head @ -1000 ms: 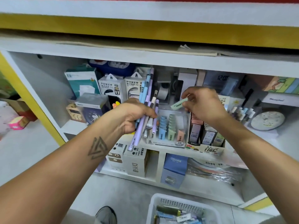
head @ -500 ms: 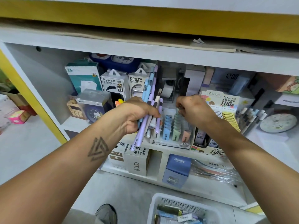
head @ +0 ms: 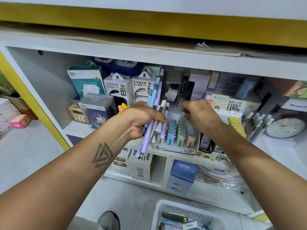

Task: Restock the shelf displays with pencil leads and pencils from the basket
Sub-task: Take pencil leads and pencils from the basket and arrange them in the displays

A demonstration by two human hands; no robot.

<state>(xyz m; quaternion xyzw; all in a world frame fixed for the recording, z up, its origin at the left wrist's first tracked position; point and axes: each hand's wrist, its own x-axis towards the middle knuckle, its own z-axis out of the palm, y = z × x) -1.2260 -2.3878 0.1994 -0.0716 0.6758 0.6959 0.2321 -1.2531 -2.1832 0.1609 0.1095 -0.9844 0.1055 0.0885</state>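
My left hand (head: 142,120) grips a bundle of purple, blue and beige pencils (head: 157,103), held upright in front of the shelf. My right hand (head: 198,113) reaches into the clear display box (head: 174,148) of pencil lead cases and pinches a green lead case (head: 181,121) at the top of the green row. Blue, green and pink rows of cases fill the box. The white basket (head: 159,211) with more stationery sits on the floor at the bottom edge.
Power bank boxes (head: 118,88) and clocks stand at the back left of the shelf. A 0.7 HB lead display (head: 227,105) and a pen rack (head: 257,122) are to the right. Boxes fill the lower shelf. My shoe (head: 108,219) is beside the basket.
My right hand moved down from above the display box with the green lead case into the green row. The left hand with the pencils stayed in place.
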